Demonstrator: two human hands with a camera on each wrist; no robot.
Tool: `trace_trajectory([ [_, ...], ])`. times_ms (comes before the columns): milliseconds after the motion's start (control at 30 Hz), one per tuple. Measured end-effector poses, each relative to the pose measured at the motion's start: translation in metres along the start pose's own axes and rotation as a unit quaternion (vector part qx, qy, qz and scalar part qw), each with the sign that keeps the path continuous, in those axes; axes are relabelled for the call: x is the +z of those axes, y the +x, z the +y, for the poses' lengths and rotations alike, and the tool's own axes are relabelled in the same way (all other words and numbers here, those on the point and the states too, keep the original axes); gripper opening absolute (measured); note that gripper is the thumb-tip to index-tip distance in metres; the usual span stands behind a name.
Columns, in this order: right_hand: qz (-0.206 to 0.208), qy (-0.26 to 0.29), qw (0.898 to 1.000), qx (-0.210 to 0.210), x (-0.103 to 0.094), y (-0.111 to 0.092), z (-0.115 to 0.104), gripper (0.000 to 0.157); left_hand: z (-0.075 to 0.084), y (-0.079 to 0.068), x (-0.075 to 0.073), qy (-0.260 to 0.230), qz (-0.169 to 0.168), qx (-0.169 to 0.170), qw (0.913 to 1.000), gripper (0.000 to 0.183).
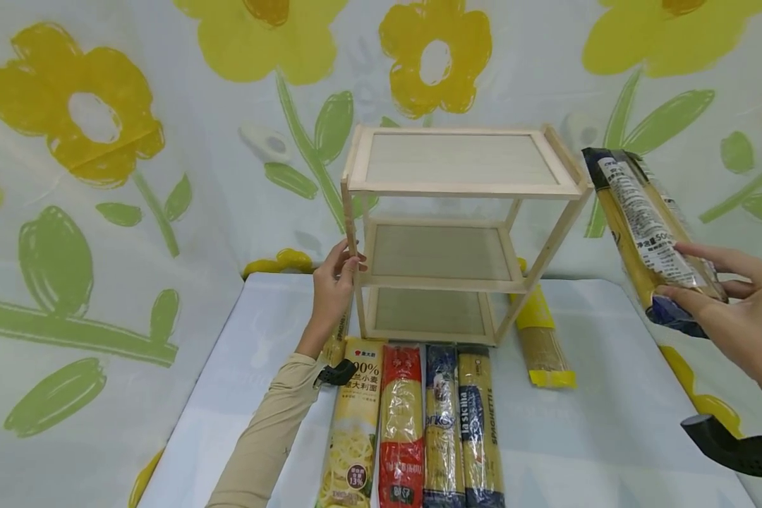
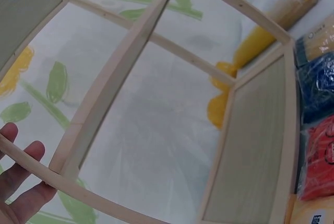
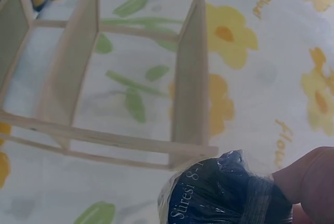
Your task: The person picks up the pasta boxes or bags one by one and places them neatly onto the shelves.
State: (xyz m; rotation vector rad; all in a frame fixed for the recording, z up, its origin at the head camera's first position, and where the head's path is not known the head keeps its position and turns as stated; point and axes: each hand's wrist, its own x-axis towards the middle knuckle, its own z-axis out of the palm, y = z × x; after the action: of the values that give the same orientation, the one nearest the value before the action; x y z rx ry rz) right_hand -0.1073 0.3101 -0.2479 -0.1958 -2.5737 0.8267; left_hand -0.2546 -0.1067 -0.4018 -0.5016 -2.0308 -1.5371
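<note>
A three-tier wooden shelf [image 1: 463, 282] stands at the back of the table. My left hand [image 1: 335, 289] grips its left front post, thumb and fingers around the wood just near the middle tier. In the left wrist view the fingers [image 2: 31, 153] wrap that post. Up at the right, beside the shelf's top, my right hand [image 1: 736, 289] holds a pack of spaghetti [image 1: 648, 233] by its lower end, tilted, with the white label facing me. The right wrist view shows the pack's dark blue end [image 3: 209, 192] close to the thumb.
In front of the shelf lie several pasta packs: a cream one [image 1: 355, 423], a red one [image 1: 401, 430], and two blue-and-yellow ones, including a spaghetti pack [image 1: 480, 430]. A yellow-ended pack [image 1: 544, 339] lies right of the shelf. Flowered cloth [image 1: 216, 141] hangs behind the white table [image 1: 609, 423].
</note>
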Motion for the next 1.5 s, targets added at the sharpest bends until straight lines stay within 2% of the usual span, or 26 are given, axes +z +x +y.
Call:
trace_trajectory([
  [100,0.007,0.004,1.000,-0.004,-0.005,0.007,-0.011,0.051,0.003,-0.001,-0.001,-0.003,-0.002,0.000,1.0000,0.031],
  [300,0.030,0.015,0.999,-0.029,-0.013,0.023,-0.029,0.052,0.032,-0.003,-0.007,-0.003,-0.009,0.001,1.0000,0.030],
  [433,0.028,0.013,0.999,-0.018,-0.016,0.032,-0.039,0.054,0.039,-0.003,-0.008,-0.001,-0.011,-0.007,0.9999,0.029],
  [700,0.017,0.021,0.999,-0.030,-0.016,0.047,-0.060,0.054,0.038,-0.003,-0.007,-0.009,-0.009,-0.008,0.9999,0.029],
  [1000,-0.002,-0.004,0.999,-0.045,-0.013,0.052,-0.087,0.056,0.039,-0.002,-0.006,0.003,-0.009,-0.011,0.9999,0.030],
  [1200,0.000,0.001,0.997,-0.075,-0.009,0.059,-0.099,0.054,0.038,-0.002,-0.006,-0.002,-0.009,-0.004,1.0000,0.029],
  [1500,-0.013,0.035,0.997,-0.074,0.003,0.076,-0.110,0.052,0.038,-0.002,-0.005,-0.016,-0.012,-0.006,0.9998,0.028],
])
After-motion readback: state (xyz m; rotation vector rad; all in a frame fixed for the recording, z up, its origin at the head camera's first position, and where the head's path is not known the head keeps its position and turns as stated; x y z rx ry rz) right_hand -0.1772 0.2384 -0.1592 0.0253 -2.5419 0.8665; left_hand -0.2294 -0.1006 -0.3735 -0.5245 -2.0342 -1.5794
